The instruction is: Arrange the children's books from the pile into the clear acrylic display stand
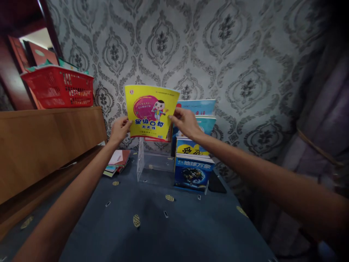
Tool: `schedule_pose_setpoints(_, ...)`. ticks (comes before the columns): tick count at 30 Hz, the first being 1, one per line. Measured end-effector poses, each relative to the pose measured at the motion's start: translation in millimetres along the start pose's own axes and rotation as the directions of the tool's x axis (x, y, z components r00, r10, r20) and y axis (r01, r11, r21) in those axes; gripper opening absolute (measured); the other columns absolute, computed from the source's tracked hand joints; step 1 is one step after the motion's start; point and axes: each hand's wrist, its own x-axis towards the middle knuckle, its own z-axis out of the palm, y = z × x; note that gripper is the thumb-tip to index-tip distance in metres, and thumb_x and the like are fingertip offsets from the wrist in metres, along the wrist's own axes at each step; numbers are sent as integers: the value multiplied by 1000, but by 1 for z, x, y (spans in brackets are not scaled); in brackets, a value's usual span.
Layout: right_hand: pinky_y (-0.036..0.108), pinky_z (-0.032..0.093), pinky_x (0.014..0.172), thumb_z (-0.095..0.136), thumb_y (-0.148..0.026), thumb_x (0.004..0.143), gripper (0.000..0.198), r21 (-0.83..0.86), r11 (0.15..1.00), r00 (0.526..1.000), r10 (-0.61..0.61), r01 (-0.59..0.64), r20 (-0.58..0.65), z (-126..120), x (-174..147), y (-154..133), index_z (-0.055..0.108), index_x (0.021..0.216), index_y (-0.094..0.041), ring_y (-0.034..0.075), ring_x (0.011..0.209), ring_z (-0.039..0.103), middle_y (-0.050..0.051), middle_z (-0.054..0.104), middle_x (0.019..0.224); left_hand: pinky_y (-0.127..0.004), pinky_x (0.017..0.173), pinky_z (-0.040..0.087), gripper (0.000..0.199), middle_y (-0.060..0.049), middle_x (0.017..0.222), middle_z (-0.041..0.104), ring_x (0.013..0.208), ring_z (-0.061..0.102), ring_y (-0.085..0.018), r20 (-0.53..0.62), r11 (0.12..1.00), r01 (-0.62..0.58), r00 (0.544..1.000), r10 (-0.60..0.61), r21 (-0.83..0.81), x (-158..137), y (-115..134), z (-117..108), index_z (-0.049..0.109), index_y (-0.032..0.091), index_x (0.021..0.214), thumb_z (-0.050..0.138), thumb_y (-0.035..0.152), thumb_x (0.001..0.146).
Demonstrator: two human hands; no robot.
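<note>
A thin yellow workbook (151, 112) with a pink circle and a cartoon figure on its cover is held up in the air, facing me. My left hand (120, 130) pinches its left edge low down. On the opposite side, my right hand (185, 122) grips the right edge between thumb and fingers. Below the workbook stands a clear acrylic book rack (139, 162), its left part see-through. Several books fill the rack's right part, with a dark blue book showing a globe (192, 175) in front. A red-edged item shows partly behind the workbook's lower edge.
Left of the rack lies a small stack of books (117, 162) on the dark patterned tablecloth (152, 233). A flat black object (217, 183) sits right of the rack. A red plastic basket (58, 87) stands on a wooden cabinet (51, 145) at left. Patterned wallpaper rises behind.
</note>
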Motion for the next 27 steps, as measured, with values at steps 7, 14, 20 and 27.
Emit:
schedule_pose_setpoints(7,35,59,72,60,-52,92,37,141,989,994,-33,48,-108,-10,37,-1,69,112,-21,22,80,71,7,71,94,-23,64,52,15,0,73,65,68,60,-14,-93,992,-124,988,120,-39,35,10,12,67,17,81,60,30,78)
schedule_pose_setpoints(14,42,60,81,56,-39,94,34,65,995,990,-70,79,-121,-13,37,8,69,121,-23,25,86,71,8,73,96,-22,64,49,15,0,72,65,70,60,-14,-99,986,-161,983,156,-42,46,-5,30,69,16,82,59,27,77)
schedule_pose_setpoints(20,40,58,83,57,-36,94,29,7,997,992,-73,74,-104,-11,33,11,70,115,-21,24,86,70,6,74,93,-22,65,49,14,1,72,66,69,59,-14,-75,990,-117,991,111,-78,44,-22,37,70,17,84,61,26,76)
schedule_pose_setpoints(27,41,58,78,60,-38,91,26,-7,997,995,-71,71,-65,-7,36,17,74,105,-21,25,81,70,6,75,86,-22,63,50,15,0,71,66,68,60,-15,-18,993,-73,997,72,-89,45,-41,41,70,17,82,63,29,77)
